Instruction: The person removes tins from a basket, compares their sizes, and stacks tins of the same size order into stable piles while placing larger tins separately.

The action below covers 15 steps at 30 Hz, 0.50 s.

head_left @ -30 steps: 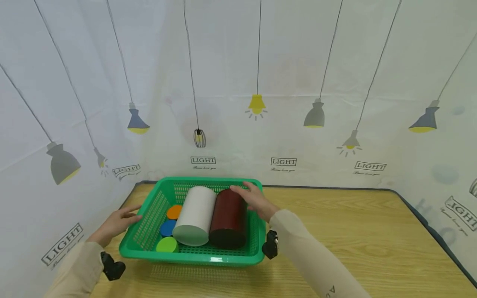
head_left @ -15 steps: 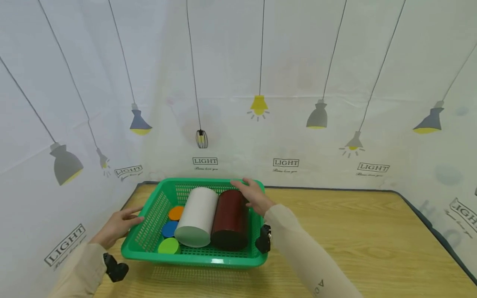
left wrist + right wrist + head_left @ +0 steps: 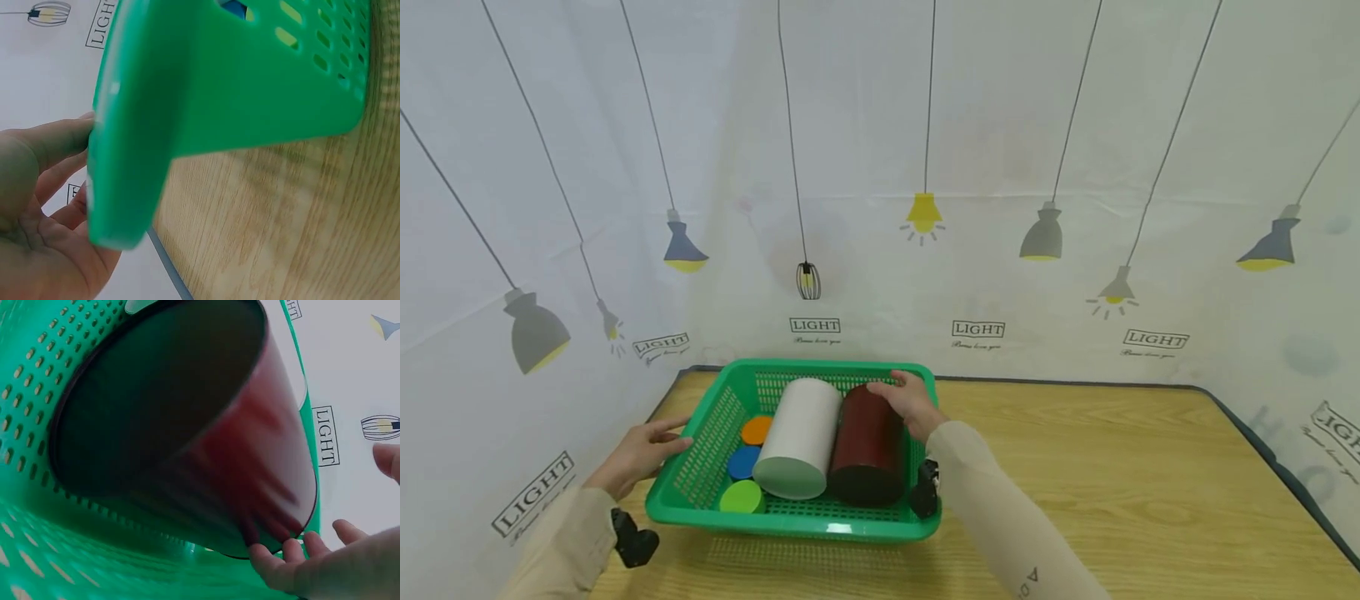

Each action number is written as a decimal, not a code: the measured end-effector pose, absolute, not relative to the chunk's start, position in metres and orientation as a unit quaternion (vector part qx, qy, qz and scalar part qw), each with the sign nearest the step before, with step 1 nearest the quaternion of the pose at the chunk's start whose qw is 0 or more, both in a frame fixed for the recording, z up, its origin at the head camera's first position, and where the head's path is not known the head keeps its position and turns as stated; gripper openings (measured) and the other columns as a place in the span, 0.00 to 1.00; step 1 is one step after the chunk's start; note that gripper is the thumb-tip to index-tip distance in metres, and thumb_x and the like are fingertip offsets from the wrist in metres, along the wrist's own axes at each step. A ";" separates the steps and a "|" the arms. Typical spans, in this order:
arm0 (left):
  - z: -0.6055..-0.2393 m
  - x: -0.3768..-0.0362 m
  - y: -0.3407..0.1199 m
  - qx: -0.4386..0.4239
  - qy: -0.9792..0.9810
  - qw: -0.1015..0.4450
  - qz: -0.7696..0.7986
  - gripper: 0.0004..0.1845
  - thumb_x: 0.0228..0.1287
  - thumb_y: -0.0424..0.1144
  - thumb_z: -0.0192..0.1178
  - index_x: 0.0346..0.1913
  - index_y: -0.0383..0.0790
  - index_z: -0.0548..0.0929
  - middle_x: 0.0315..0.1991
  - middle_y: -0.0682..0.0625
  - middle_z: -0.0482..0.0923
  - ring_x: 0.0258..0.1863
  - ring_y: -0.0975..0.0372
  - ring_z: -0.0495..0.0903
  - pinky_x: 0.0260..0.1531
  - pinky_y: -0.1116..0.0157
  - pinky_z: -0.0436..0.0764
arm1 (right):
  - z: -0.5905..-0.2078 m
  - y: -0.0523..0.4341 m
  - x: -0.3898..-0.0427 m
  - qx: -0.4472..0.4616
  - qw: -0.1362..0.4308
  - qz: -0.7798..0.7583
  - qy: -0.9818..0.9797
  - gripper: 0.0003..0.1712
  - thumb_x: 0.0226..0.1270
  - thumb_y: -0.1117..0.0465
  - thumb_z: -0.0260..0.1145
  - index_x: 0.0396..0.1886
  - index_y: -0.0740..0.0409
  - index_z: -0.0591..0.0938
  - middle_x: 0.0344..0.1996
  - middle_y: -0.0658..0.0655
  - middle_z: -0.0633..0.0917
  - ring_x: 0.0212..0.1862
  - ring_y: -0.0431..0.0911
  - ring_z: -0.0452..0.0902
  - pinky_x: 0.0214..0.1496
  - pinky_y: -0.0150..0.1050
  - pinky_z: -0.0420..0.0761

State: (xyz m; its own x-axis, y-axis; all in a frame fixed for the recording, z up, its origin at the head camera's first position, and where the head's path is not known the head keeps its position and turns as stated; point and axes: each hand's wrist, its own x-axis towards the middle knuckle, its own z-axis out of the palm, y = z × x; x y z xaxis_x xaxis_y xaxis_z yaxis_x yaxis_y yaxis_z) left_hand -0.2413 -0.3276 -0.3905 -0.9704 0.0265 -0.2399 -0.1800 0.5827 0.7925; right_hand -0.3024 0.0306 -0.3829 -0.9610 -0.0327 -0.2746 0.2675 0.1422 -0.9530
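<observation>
While our right hand [image 3: 913,404] lies over the far end of the dark red can [image 3: 867,442], its fingers [image 3: 284,553] only touch the rim at that end and are not yet curled round it; the can rests on its side inside the green basket [image 3: 805,525], touching the white can [image 3: 797,437] to its left and close against the basket's right wall. Our left hand [image 3: 640,454] rests against the basket's left rim with straight fingers [image 3: 50,140], steadying it, not gripping. We judge the main risk to be a slip: the red can looks smooth and wide, so a hold taken only at the rim could let it roll or tip back into the basket. A second risk is that lifting it frees the white can to roll rightward, or over the orange [image 3: 755,430], blue [image 3: 743,461] and green discs [image 3: 741,497] lying left of it. A third is the basket sliding on the wooden table [image 3: 1112,467] if the left hand's press is light.
</observation>
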 end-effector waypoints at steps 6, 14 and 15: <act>-0.390 -0.241 -0.327 -0.038 0.886 0.114 0.447 0.34 0.63 0.45 0.53 0.66 0.32 0.54 0.54 0.26 0.60 0.48 0.43 0.70 0.42 0.46 0.72 | -0.389 0.028 -0.301 0.059 0.103 -0.637 0.761 0.36 0.56 0.61 0.64 0.64 0.58 0.62 0.63 0.62 0.61 0.62 0.57 0.56 0.59 0.52 0.61; -0.390 -0.241 -0.326 -0.040 0.888 0.110 0.445 0.33 0.63 0.43 0.53 0.66 0.31 0.55 0.55 0.25 0.59 0.48 0.44 0.70 0.40 0.52 0.75 | -0.392 0.028 -0.302 0.048 0.108 -0.637 0.761 0.37 0.55 0.63 0.65 0.65 0.55 0.62 0.63 0.62 0.60 0.62 0.57 0.56 0.59 0.53 0.60; -0.390 -0.241 -0.326 -0.039 0.888 0.110 0.444 0.33 0.63 0.43 0.53 0.66 0.31 0.55 0.55 0.25 0.58 0.48 0.43 0.70 0.40 0.53 0.76 | -0.392 0.028 -0.302 0.048 0.109 -0.638 0.761 0.37 0.55 0.63 0.65 0.65 0.55 0.62 0.63 0.62 0.60 0.61 0.58 0.56 0.59 0.53 0.60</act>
